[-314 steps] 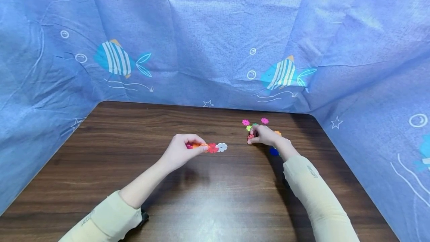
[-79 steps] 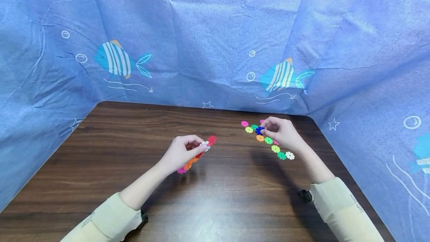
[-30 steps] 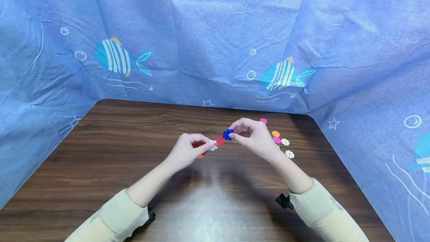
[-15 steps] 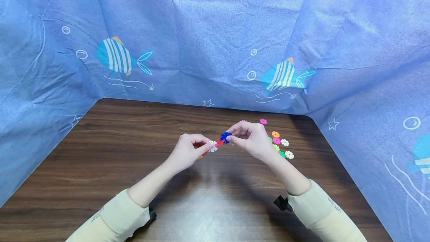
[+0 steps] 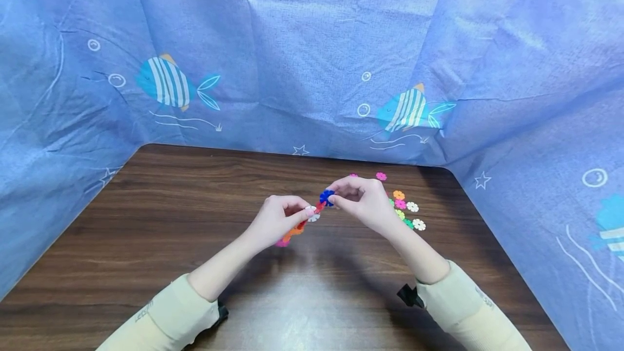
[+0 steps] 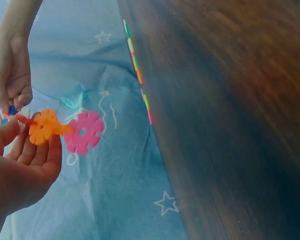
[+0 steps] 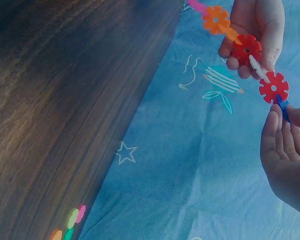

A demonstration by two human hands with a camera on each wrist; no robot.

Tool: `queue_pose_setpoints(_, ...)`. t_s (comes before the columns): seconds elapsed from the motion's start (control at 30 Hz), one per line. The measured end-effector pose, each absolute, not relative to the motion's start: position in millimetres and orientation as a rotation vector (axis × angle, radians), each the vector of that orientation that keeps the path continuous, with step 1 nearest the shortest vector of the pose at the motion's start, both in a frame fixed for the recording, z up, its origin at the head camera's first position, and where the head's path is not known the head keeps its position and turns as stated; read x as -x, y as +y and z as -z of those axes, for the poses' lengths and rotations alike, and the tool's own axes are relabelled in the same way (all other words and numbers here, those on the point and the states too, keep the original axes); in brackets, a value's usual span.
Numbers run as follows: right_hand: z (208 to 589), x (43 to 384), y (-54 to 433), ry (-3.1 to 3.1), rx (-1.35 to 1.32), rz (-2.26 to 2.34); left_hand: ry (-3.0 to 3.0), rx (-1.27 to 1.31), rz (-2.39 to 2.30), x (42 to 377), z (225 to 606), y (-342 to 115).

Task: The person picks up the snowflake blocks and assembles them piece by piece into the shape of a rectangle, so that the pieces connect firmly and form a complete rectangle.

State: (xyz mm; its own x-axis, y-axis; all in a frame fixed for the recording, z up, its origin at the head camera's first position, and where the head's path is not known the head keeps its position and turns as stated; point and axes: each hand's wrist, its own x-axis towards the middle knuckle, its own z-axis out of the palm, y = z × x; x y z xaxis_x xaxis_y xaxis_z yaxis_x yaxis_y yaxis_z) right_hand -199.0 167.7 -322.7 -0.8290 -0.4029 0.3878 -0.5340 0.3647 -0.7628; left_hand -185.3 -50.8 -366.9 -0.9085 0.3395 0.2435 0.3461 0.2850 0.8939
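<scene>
My right hand (image 5: 363, 203) pinches a blue plastic flower-shaped disc (image 5: 326, 197) between thumb and fingertips, a narrow grip. My left hand (image 5: 280, 218), at 8 o'clock from it, is pinched just as narrowly on a white plastic flower-shaped disc (image 5: 314, 216). Between the two grips, a red notched plastic disc (image 7: 274, 88) touches both blue and white; whether the blue one is fully slotted in, I cannot tell.

From the white disc, the chain runs on toward 7 o'clock: a second red disc (image 7: 247, 49), two orange discs (image 6: 43, 127), then a bright pink disc (image 6: 83, 132) at the end. Neighbouring pieces sit crosswise to each other, and the whole chain is held up off the table.

Beyond my right hand, loose discs lie at 3 to 4 o'clock: an orange one (image 5: 398, 195), a pink one (image 5: 400, 204), a yellow-green one (image 5: 400, 214), a green one (image 5: 408, 223) and two white ones (image 5: 419, 225). Another pink disc (image 5: 381, 176) lies at 1 o'clock from that hand.

Under everything is a dark brown wood-grain table (image 5: 195, 205). Past its far edge, at 12 o'clock, hangs a creased blue cloth (image 5: 312, 58) printed with striped fish.
</scene>
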Motion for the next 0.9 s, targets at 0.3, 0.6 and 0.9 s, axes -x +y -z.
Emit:
queue_pose_setpoints(0.3,319.7,203.9,161.9,-2.536,-0.877,-1.412,-2.419,0.748,1.905,188.5,364.0,-46.3)
queue_pose_setpoints(0.6,320.6,206.9,163.6,-2.552,-0.852,-1.387,-2.379,0.727,1.916,171.1,335.4,-44.4)
queue_pose_setpoints(0.9,317.7,212.3,192.2,-2.536,-0.826,-1.28,-2.355,0.654,1.926,174.9,341.0,-50.6)
